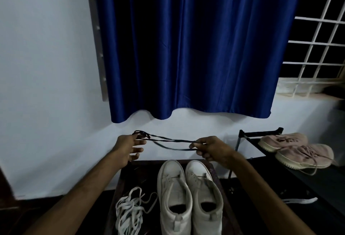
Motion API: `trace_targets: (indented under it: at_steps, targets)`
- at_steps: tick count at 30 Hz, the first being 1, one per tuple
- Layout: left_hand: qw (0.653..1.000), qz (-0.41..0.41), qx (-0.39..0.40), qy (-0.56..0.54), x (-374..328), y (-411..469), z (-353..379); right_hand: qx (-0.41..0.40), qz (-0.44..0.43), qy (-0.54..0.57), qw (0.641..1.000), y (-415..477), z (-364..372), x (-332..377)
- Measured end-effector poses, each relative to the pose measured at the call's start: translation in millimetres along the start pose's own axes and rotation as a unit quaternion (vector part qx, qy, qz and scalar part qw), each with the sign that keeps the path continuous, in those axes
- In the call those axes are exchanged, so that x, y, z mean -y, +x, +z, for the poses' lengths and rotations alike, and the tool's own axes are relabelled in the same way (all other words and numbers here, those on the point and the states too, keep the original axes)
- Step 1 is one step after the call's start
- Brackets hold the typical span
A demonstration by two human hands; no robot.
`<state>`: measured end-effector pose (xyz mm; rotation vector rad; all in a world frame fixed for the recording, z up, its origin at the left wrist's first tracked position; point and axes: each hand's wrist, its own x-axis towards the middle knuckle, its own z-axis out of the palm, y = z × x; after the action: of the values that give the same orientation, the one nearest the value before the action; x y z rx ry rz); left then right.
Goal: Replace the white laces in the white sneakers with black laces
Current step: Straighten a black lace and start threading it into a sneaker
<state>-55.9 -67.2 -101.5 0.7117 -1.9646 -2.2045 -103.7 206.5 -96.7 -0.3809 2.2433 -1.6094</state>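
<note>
The black laces [168,142] were held stretched in the air between both hands, above the far end of the white sneakers [188,195], probably so that the strands could be untangled before threading. A bunched end was pinched at the top of the left hand [128,147], whose lower fingers were loosely spread. The right hand [211,148] was closed on the other end. The white laces [130,210], already removed, were heaped on the dark stool [134,175] left of the sneakers.

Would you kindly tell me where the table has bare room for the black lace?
Bare patch: the table's far left corner, beyond the white laces, beside the white sneakers. A thin strip runs right of the sneakers. The near left is crowded by laces.
</note>
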Motion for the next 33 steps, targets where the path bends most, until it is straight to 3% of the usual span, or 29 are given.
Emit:
trace_targets:
  at_steps: [6, 11, 16, 20, 26, 29, 33]
  targets:
    - [0.998, -0.052, 0.005, 0.035, 11.2, 9.9, -8.9, 0.051, -0.005, 0.082, 0.995, -7.3, -40.9, -14.1]
    - [0.994, 0.003, -0.028, 0.110, 14.1, 17.7, -6.4, 0.044, -0.001, 0.108, 0.993, -7.7, -61.8, -27.6]
    - [0.955, 0.118, -0.019, 0.273, 16.1, 20.8, 4.5, -0.023, 0.029, -0.002, 0.999, -7.0, -69.2, -39.1]
    - [0.957, 0.142, 0.050, 0.248, 19.7, 19.0, 22.8, -0.029, 0.040, -0.032, 0.998, -9.6, -60.2, -48.5]
    - [0.917, 0.189, 0.159, 0.312, 35.5, 16.5, 45.0, -0.071, 0.019, -0.170, 0.983, -2.0, -40.6, -59.9]
    - [0.854, 0.233, 0.138, 0.444, 43.2, 17.1, 48.6, -0.036, -0.023, -0.364, 0.930, 3.5, -37.5, -54.5]
    - [0.859, 0.230, 0.124, 0.440, 51.8, -1.7, 60.1, -0.055, -0.057, -0.490, 0.868, 14.6, -12.2, -54.8]
